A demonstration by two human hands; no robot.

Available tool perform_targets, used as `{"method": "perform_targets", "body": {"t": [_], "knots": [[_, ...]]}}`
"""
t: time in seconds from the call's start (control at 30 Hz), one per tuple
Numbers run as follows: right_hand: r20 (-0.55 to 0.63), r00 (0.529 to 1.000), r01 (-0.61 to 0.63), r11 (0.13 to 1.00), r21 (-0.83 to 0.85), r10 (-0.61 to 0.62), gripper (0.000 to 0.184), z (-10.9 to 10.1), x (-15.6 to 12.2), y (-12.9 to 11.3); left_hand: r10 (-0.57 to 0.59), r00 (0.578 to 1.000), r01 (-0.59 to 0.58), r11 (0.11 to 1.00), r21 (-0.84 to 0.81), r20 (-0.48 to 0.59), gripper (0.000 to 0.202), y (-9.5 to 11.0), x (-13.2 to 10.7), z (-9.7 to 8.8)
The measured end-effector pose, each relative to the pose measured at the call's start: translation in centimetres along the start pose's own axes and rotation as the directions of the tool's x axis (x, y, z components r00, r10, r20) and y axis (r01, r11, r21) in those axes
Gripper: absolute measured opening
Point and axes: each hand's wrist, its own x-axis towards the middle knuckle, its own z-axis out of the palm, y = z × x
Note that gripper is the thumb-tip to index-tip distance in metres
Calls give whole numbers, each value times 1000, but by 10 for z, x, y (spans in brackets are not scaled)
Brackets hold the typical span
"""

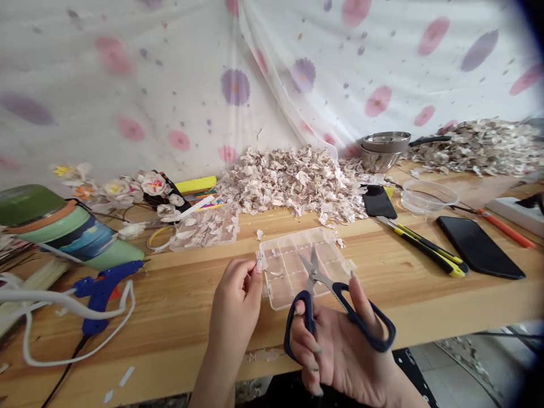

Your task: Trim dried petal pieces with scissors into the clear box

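In my right hand [335, 345] is a pair of scissors [313, 275] with dark blue handles, fingers through the loops and blades slightly apart, pointing away from me. My left hand [240, 289] is closed in a pinch at the left edge of a clear plastic compartment box [293, 255]; whatever sits between thumb and finger is too small to make out. A few pale petal-like pieces [276, 273] lie in the box's left compartments. Behind it rises a large heap of dried pale petals [293, 181].
To the left are a blue glue gun [100, 292], a green flask [80, 232], handmade flowers [123, 190] and a petal-filled tray [208, 226]. Rightward lie a yellow-black utility knife [429, 246], a black phone [480, 246], a smaller dark phone [378, 201], clear lids [425, 195] and metal bowls [382, 153].
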Motion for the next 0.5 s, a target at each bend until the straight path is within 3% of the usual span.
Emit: {"method": "perform_targets", "body": {"t": [0.13, 0.23, 0.3, 0.4, 0.5], "knots": [[4, 997, 75, 996, -46, -75, 76, -2, -5, -4, 43, 999, -46, 993, 107, 33, 23, -11, 16, -23], [25, 997, 74, 997, -27, -74, 84, -10, -13, -13, 52, 998, -64, 950, 306, 47, 23, -31, 47, -42], [-6, 995, 102, 987, -127, -104, 84, -16, -17, -19, 28, 997, -59, 889, 454, 77, 22, -50, 75, -51], [-68, 985, 132, 943, -306, -160, 79, -21, -18, -25, -8, 996, -44, 841, 539, 93, 21, -76, 115, -51], [-94, 984, 109, 929, -353, -151, 77, -24, -15, -25, -25, 978, -102, 808, 581, 207, 19, -95, 139, -44]]}}
